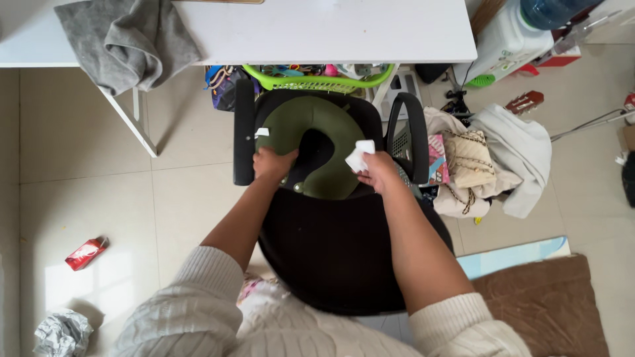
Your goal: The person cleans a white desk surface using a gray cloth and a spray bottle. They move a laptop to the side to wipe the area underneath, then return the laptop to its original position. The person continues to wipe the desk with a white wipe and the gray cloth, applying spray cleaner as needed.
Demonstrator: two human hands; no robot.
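Head view: on the black chair (344, 264) seat, below the white desk (317, 30), our left hand (272, 164) fingers clamp the green neck pillow (311, 129) at one end, right hand (378, 170) fingers pinch a white wipe (359, 155) beside it; pillow looks soft, light, best gripped at its ends.

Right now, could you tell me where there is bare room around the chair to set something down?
The white desk is bare right of the grey cloth. Bare tiles lie left of the black chair, between the desk leg and red packet. Right of the chair, clothes and a bag crowd the floor.
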